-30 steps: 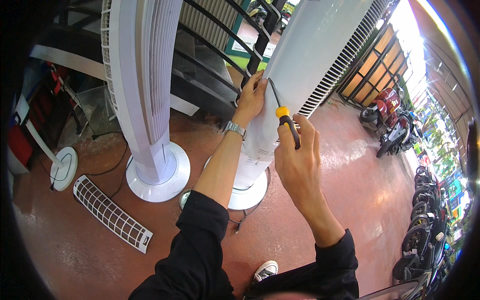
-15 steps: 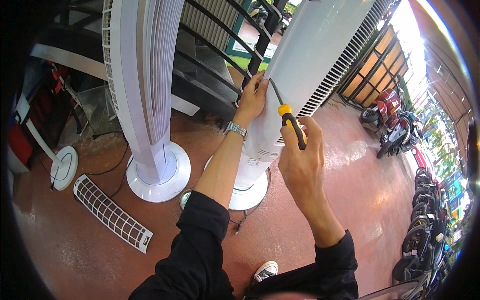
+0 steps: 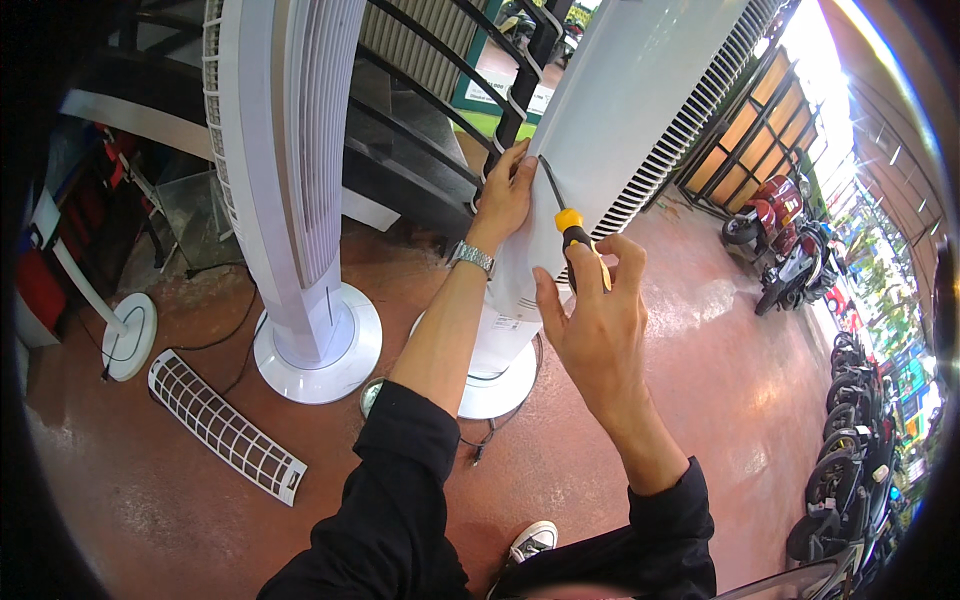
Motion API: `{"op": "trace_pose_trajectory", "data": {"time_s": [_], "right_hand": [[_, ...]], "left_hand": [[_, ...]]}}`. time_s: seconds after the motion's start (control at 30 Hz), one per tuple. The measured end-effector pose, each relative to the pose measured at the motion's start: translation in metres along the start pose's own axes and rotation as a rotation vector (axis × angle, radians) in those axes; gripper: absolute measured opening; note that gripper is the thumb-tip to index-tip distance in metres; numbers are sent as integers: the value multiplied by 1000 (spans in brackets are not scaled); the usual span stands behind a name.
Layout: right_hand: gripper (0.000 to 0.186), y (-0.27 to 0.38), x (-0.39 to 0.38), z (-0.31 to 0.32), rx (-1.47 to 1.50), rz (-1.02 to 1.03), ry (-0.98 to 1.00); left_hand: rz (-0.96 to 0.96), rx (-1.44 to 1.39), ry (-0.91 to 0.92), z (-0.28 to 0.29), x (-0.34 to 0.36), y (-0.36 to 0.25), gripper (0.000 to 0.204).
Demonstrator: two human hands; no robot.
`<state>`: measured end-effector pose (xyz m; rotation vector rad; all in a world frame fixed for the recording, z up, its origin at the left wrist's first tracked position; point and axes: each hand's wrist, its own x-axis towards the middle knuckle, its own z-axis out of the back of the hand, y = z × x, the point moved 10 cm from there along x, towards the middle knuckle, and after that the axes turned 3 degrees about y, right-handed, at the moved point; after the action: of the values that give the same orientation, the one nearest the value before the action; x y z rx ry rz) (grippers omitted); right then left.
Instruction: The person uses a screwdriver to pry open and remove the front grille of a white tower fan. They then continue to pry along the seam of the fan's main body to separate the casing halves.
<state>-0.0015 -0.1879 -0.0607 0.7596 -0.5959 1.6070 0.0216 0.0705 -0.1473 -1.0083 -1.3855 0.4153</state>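
A white tower fan [image 3: 600, 130] stands tilted before me, with a slatted grille along its right edge. My left hand [image 3: 505, 200], a metal watch on its wrist, grips the fan's left edge near the screwdriver tip. In my right hand [image 3: 600, 315] is a yellow and black screwdriver [image 3: 569, 222]. Its shaft slants up to the left, and the tip meets the fan's casing just beside my left fingers. The right thumb is lifted off the handle, while the other fingers stay around it, partly hiding it. Any screw at the tip is too small to make out.
A second white tower fan [image 3: 317, 340] stands on its round base at left. On the reddish floor lies a curved white grid grille [image 3: 228, 425]. Dark metal stair steps [image 3: 410, 140] rise behind. Cables trail near both bases. Motorbikes [image 3: 790, 240] line the right side.
My right thumb has come away from the screwdriver handle and the fingers have shifted around it. The screwdriver tip and my left hand stay in place.
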Motion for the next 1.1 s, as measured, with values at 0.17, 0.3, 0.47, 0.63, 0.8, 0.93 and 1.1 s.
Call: {"op": "trace_pose_trajectory", "data": {"time_s": [0.17, 0.3, 0.47, 0.63, 0.8, 0.93, 1.1], "right_hand": [[33, 7, -4, 2, -127, 123, -3], [31, 10, -6, 2, -164, 175, -31], [34, -7, -1, -5, -39, -169, 70], [33, 11, -5, 4, -255, 132, -25], [31, 11, -2, 4, -240, 166, -79], [30, -2, 2, -2, -105, -75, 67], [29, 12, 2, 5, -209, 96, -11]], "left_hand": [[12, 4, 3, -1, -1, 2, 49], [12, 7, 5, -2, -1, 3, 50], [4, -17, 5, 0, 0, 1, 49], [31, 67, 4, -2, -2, -1, 45], [15, 25, 1, 1, -4, -6, 45], [13, -20, -2, -2, -2, -2, 50], [-22, 0, -6, 0, -2, -7, 49]]}}
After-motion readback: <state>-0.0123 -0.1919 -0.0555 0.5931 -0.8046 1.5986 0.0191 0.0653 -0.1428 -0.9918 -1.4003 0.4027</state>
